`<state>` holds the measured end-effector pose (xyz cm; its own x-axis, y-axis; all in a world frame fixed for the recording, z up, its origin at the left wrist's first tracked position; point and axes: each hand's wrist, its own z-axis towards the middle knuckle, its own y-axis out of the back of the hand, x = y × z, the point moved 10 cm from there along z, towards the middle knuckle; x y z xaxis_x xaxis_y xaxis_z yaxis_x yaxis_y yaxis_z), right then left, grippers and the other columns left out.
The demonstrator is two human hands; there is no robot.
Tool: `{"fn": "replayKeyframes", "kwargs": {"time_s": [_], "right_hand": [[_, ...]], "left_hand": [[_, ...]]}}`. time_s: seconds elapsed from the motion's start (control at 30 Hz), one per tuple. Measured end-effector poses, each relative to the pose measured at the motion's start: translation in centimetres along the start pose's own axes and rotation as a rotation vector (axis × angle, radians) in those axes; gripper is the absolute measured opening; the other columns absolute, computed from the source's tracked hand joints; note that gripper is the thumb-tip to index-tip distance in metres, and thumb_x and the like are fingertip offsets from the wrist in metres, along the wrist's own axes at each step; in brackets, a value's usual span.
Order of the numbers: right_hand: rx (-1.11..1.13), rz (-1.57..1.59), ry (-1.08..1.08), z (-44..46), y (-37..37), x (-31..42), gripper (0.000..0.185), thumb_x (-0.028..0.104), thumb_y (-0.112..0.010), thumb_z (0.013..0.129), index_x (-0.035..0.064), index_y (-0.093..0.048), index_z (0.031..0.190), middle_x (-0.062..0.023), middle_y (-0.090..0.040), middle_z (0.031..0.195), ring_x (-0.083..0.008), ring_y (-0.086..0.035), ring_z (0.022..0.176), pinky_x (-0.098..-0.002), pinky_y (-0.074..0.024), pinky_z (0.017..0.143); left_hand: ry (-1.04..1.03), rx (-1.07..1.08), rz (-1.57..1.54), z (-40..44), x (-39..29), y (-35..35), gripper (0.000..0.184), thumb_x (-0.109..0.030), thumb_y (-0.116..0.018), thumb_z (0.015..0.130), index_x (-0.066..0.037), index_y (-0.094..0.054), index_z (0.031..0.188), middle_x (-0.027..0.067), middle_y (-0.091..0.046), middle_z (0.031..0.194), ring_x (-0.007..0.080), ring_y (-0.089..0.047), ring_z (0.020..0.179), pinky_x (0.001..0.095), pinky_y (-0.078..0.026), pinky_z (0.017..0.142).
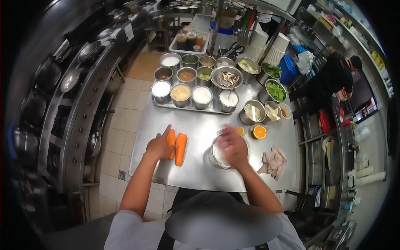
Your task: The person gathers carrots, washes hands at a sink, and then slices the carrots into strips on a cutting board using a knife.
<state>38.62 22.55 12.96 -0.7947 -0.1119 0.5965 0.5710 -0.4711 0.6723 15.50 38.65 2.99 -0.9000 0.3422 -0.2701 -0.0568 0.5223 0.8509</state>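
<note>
Two peeled orange carrots lie side by side on the steel table, the right carrot (180, 150) in full view and the left carrot (171, 143) partly covered. My left hand (159, 146) rests at the left carrot, index finger stretched forward and thumb apart, touching it without a closed grip. Over a round steel bowl (216, 157) hovers my right hand (233, 148), blurred by motion. Its fingers look spread, and I see nothing in them. The bowl's contents are mostly hidden beneath that hand. Just beyond it sit a cut orange half (259, 132) and a second yellow-orange piece (240, 131).
A pale, limp piece of raw meat or skin (273, 162) lies at the right. A tray (191, 107) of steel tins with powders and chopped ingredients spans the back. Tins of leafy greens (275, 91) stand back right. Another person (333, 79) works at the far right.
</note>
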Motion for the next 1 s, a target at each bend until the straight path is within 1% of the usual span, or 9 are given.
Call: {"fn": "replayKeyframes", "kwargs": {"time_s": [0.1, 0.23, 0.37, 0.43, 0.5, 0.63, 0.77, 0.8, 1.0], "right_hand": [[0.507, 0.243, -0.266, -0.5, -9.4, 8.4, 0.071, 0.032, -0.077, 0.088, 0.004, -0.043, 0.144, -0.0177, -0.065, 0.117, -0.0331, -0.069, 0.097, -0.0418, -0.0558, 0.08], [0.626, 0.038, -0.483, -2.6, -19.3, 3.5, 0.088, 0.029, -0.074, 0.088, -0.0031, -0.022, 0.151, -0.0356, -0.042, 0.134, -0.0495, -0.063, 0.106, -0.0494, -0.0545, 0.092], [0.593, 0.101, -0.604, -4.0, -21.5, 0.9, 0.098, 0.03, -0.079, 0.082, -0.003, -0.018, 0.152, -0.0356, -0.038, 0.136, -0.0496, -0.062, 0.109, -0.0467, -0.0541, 0.095], [0.363, 0.243, -0.554, -3.6, -20.6, 0.8, 0.094, 0.03, -0.077, 0.079, -0.0051, -0.026, 0.15, -0.0243, -0.049, 0.133, -0.0379, -0.063, 0.111, -0.0427, -0.0518, 0.099], [0.418, 0.412, -0.52, -4.1, -23.6, -1.4, 0.09, 0.029, -0.076, 0.079, -0.0046, -0.03, 0.148, -0.0222, -0.051, 0.132, -0.0337, -0.063, 0.112, -0.0405, -0.0509, 0.1], [0.532, 0.645, -0.722, -5.1, -24.0, -0.8, 0.074, 0.024, -0.073, 0.08, -0.0033, -0.041, 0.141, -0.0178, -0.058, 0.127, -0.024, -0.062, 0.113, -0.0354, -0.0507, 0.098], [0.595, 0.914, -0.727, -4.6, -22.9, 3.5, 0.078, 0.022, -0.067, 0.085, 0.0028, -0.029, 0.151, -0.016, -0.057, 0.126, -0.0238, -0.06, 0.111, -0.0345, -0.0522, 0.091], [0.471, 0.826, -0.477, -3.1, -21.9, 4.4, 0.084, 0.019, -0.064, 0.087, 0.0044, -0.018, 0.156, -0.0197, -0.052, 0.128, -0.0298, -0.061, 0.109, -0.0383, -0.0525, 0.091], [0.643, 0.382, -0.145, -4.6, -18.2, 9.7, 0.081, 0.012, -0.06, 0.091, 0.0056, -0.016, 0.159, -0.023, -0.044, 0.127, -0.0401, -0.06, 0.107, -0.0445, -0.052, 0.09]], "left_hand": [[-0.161, 0.137, 0.144, 4.6, -0.1, -2.3, 0.088, -0.042, -0.069, 0.087, -0.027, -0.024, 0.161, 0.0179, -0.065, 0.13, 0.0345, -0.064, 0.118, 0.0441, -0.05, 0.102], [-0.192, 0.18, -0.059, 5.3, 0.5, -3.6, 0.081, -0.037, -0.067, 0.087, -0.029, -0.031, 0.159, 0.0178, -0.065, 0.132, 0.0349, -0.064, 0.118, 0.0441, -0.05, 0.102], [-0.146, 0.14, -0.129, 1.9, 0.9, -4.8, 0.073, -0.035, -0.067, 0.089, -0.025, -0.038, 0.155, 0.0232, -0.066, 0.126, 0.0395, -0.064, 0.117, 0.0444, -0.05, 0.1], [-0.137, 0.129, -0.196, 1.2, 2.4, -6.5, 0.072, -0.043, -0.064, 0.091, -0.027, -0.036, 0.155, 0.0262, -0.062, 0.129, 0.0413, -0.062, 0.119, 0.0455, -0.05, 0.101], [-0.076, 0.106, -0.278, -0.6, 2.4, -5.5, 0.071, -0.047, -0.063, 0.092, -0.026, -0.038, 0.155, 0.0279, -0.059, 0.132, 0.043, -0.061, 0.12, 0.0456, -0.05, 0.102], [-0.165, 0.041, -0.778, -0.5, 3.8, -7.3, 0.07, -0.04, -0.069, 0.094, -0.016, -0.038, 0.153, 0.0216, -0.056, 0.138, 0.0316, -0.059, 0.126, 0.0395, -0.051, 0.101], [-0.19, 0.109, -1.237, -1.5, 4.3, -9.6, 0.071, -0.034, -0.07, 0.096, -0.015, -0.033, 0.155, 0.0185, -0.052, 0.142, 0.0265, -0.055, 0.128, 0.0384, -0.05, 0.103], [-0.218, 0.115, -1.387, -2.1, 4.3, -9.6, 0.072, -0.034, -0.069, 0.096, -0.016, -0.031, 0.155, 0.0177, -0.049, 0.145, 0.027, -0.054, 0.129, 0.0396, -0.05, 0.104], [-0.408, 0.329, -2.029, -5.9, 3.0, -9.9, 0.091, -0.048, -0.072, 0.092, -0.021, -0.019, 0.161, 0.0129, -0.042, 0.152, 0.0283, -0.049, 0.136, 0.0428, -0.047, 0.109]]}}
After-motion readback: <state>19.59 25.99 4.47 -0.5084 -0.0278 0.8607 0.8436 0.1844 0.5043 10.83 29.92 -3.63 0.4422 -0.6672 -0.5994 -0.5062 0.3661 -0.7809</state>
